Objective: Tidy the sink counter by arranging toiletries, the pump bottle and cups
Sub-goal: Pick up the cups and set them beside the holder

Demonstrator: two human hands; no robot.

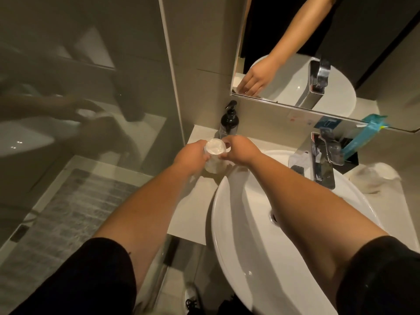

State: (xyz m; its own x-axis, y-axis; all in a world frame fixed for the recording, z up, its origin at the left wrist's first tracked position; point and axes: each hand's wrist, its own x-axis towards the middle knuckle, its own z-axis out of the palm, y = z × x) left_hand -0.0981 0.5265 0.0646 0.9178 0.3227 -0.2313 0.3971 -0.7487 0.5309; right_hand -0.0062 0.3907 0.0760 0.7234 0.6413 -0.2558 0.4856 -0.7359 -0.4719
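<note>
Slippage is the risk — the clear cup (214, 155) sits between both hands over the counter's (195, 210) left corner, in front of the pump bottle (229, 120), and a loose pinch could tip it into the basin (250, 235). Left hand (193, 156) curls around its side, fingers closed on it; right hand (241, 150) pinches the rim. A second cup (372, 178) stands well apart, right of the tap (322, 160).

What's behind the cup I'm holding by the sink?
A black pump bottle stands behind the cup, against the wall. Both hands, left and right, cover the bottle's base.
</note>
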